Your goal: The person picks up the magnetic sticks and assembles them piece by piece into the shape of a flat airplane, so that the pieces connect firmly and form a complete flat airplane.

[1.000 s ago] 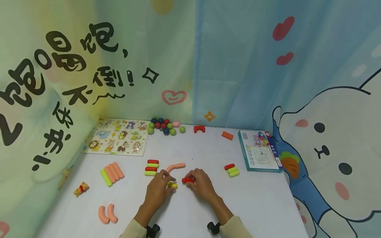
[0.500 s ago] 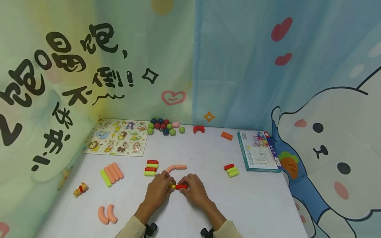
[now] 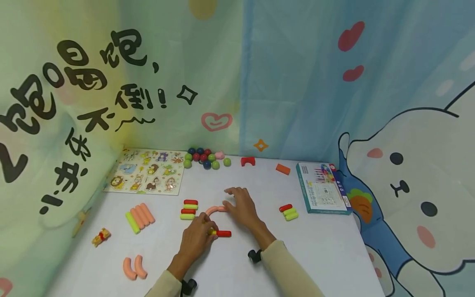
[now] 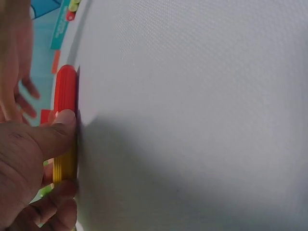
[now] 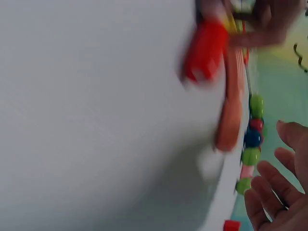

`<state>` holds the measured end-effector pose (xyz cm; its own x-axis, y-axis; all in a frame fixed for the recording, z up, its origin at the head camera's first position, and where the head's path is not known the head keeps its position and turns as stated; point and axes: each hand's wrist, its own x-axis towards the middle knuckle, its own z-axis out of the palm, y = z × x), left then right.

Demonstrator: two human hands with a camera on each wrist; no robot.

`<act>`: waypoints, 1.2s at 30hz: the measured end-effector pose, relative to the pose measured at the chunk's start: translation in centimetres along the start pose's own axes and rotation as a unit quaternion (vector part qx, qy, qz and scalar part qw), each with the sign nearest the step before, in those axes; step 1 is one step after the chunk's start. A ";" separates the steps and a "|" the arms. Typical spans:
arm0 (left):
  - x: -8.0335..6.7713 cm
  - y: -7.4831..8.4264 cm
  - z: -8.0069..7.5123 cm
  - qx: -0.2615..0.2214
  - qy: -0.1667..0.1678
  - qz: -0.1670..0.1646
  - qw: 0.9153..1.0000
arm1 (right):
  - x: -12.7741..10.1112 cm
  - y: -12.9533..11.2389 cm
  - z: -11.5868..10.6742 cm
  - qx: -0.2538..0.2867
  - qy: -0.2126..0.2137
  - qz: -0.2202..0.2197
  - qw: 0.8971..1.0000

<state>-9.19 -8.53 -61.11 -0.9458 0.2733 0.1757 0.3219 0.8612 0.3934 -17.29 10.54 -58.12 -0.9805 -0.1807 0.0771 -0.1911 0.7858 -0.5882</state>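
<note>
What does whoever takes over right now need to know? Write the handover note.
Left hand: fingers pinch the yellow piece, which lies end to end with the red piece on the white table.
Right hand: open, holds nothing, fingers spread over the far end of the pink curved piece.
Done: red and yellow lie in one line.
Left: the pink curved piece lies apart from that line; other red, green and pink pieces lie in groups around.

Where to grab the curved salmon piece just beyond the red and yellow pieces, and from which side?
Pinch the curved salmon piece across its width near the middle of the arc, from above. It lies flat on the white table, and the right hand hovers open by its straight end; the left hand is busy.
</note>
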 end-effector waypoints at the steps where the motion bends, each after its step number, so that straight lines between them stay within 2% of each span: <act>1: 0.0 0.0 0.0 -0.004 -0.002 -0.002 1.000 | 1.2 0.1 0.0 -0.019 -0.007 0.001 1.000; 7: 0.1 0.1 0.1 -0.044 -0.011 -0.014 0.999 | 7.0 0.3 -0.4 -0.114 -0.055 -0.014 0.992; 13: 0.0 0.3 0.4 -0.050 -0.018 -0.011 0.999 | 10.0 0.3 -0.5 -0.151 -0.097 -0.005 0.984; 15: -0.1 0.4 0.4 -0.050 -0.020 -0.014 0.998 | 10.6 0.3 -0.5 -0.152 -0.098 -0.006 0.984; 19: -0.1 0.5 0.2 -0.044 -0.018 -0.009 0.999 | 11.1 0.8 -0.6 -0.171 -0.069 -0.011 0.983; 24: -0.2 0.5 0.2 -0.035 -0.016 -0.012 0.999 | 10.5 1.7 -0.1 -0.175 0.021 -0.020 0.984; 26: -0.2 0.4 0.2 -0.032 -0.009 -0.009 0.999 | 10.3 1.9 0.1 -0.170 0.036 -0.020 0.985; 30: -0.2 0.4 0.2 -0.028 0.000 -0.001 1.000 | 10.1 2.2 0.6 -0.184 -0.001 -0.017 0.983; 33: -0.2 0.4 0.0 -0.027 -0.005 -0.006 1.000 | 9.7 2.0 0.8 -0.172 -0.027 -0.013 0.985; 36: 0.0 0.3 -0.4 -0.024 -0.006 -0.013 1.000 | 9.3 1.8 0.8 -0.143 -0.023 -0.013 0.989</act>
<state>-9.10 -8.46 -60.63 -0.9539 0.2569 0.1553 0.2996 0.8465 0.4401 -26.66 9.80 -59.05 -0.9733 -0.2245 0.0479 -0.2274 0.9146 -0.3343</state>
